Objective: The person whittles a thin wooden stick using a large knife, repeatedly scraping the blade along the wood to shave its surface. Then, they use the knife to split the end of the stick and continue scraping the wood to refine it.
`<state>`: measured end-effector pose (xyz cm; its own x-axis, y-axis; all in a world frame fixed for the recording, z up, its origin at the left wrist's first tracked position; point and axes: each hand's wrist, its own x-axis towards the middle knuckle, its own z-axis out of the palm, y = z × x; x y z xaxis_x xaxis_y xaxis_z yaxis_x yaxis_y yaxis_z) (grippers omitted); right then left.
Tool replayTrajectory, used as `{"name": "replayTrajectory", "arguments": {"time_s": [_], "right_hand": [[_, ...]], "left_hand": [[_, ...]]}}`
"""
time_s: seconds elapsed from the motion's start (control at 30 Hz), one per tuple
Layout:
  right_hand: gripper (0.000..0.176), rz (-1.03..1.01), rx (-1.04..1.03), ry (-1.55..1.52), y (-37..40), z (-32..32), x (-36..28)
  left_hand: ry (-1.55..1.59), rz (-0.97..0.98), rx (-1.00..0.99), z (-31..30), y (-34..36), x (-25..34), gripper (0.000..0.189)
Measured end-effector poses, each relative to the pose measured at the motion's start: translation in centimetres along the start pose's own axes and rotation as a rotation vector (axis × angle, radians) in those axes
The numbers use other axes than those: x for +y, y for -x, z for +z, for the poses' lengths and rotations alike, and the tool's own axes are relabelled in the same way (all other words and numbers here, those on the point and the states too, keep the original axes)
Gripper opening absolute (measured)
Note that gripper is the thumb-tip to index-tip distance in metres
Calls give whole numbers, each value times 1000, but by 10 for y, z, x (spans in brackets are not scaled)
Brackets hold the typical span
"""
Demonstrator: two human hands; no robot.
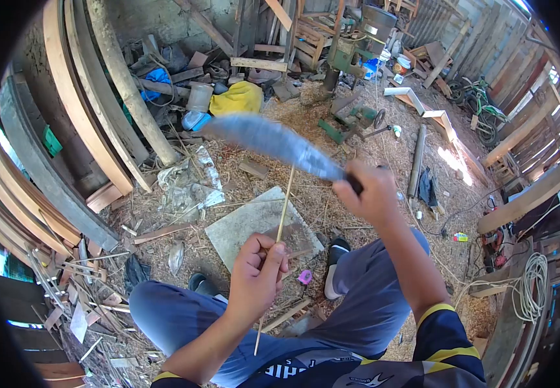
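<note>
My right hand is closed round the dark handle of a wide, curved machete. The blade points left and is slightly blurred. It lies across the view near the top end of a thin wooden stick; whether they touch is unclear. My left hand grips the stick between thumb and fingers, above my lap. The stick stands nearly upright, its lower end showing below my wrist. Beneath the hands a pale square slab rests on the ground between my feet.
Long boards lean at the left, with wood scraps below. A green machine stands ahead near a yellow cloth. A pink object lies by my foot. Coiled rope hangs right; a bicycle stands behind.
</note>
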<state>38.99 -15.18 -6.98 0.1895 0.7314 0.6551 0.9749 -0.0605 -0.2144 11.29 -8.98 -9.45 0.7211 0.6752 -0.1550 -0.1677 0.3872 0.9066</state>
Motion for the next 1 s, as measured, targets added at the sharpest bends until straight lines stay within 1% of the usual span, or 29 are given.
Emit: {"name": "replayTrajectory", "arguments": {"time_s": [0.1,0.17,0.2,0.27,0.37,0.4,0.47,0.57,0.67,0.7,0.8,0.9,1.0], "right_hand": [[50,-229,-66,-76,6,7,-32],[51,-336,-136,-84,4,6,-49],[51,-342,-132,-90,4,8,-47],[51,-359,-121,-101,1,12,-40],[50,-382,-149,-29,-6,5,-30],[49,-319,-105,-2,-9,6,-24],[48,-192,-19,50,-13,12,-7],[47,188,38,58,-20,0,24],[46,41,48,5,-7,-6,7],[47,-35,-13,-22,-1,-3,-3],[49,-286,-74,-101,4,7,-40],[51,-333,-192,-77,7,16,-52],[53,-342,-192,-123,6,21,-49]], "left_hand": [[38,-3,27,0,-3,6,11],[-26,-75,28,-4,-1,4,11],[-57,-109,27,-6,0,3,12],[-63,-66,29,-5,-3,4,13],[-31,-39,49,3,-3,10,12],[-16,-35,57,5,-3,13,11],[0,-6,-6,-1,-5,6,9],[-20,38,-46,-3,1,-1,8],[-9,66,-10,-5,-4,-4,7],[3,64,12,-6,-5,-6,7],[21,-15,106,-3,-5,0,7],[1,-117,33,-13,-3,1,16],[30,-93,43,-9,-3,2,21]]}}
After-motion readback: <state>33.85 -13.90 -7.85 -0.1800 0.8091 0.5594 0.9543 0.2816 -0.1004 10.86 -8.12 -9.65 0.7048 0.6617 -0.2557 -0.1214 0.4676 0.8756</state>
